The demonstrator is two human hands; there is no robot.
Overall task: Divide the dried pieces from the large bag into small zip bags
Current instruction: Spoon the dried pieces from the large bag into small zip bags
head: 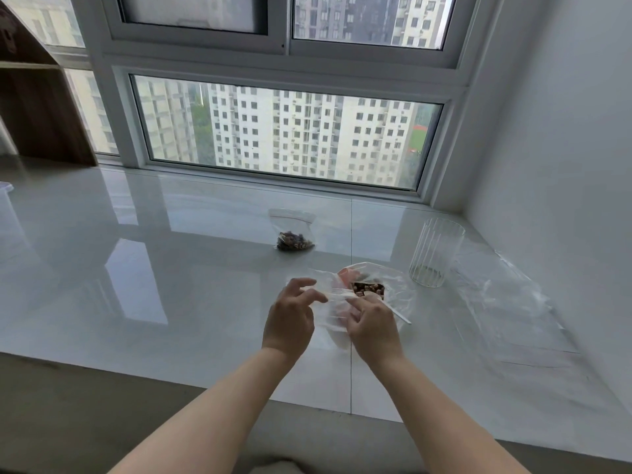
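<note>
Left hand [289, 319] and right hand [372, 323] each pinching the top edge of a small zip bag [337, 302] above the glossy white sill [171, 268], dried pieces [369, 289] just beyond, filled zip bag [294, 234] lying farther back, ribbed glass [436, 256] and large clear bag [506, 302] to the right.

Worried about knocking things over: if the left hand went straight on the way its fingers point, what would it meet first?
Probably the filled zip bag lying farther along the sill, though depth is unclear. The left hand already holds a small bag.
</note>
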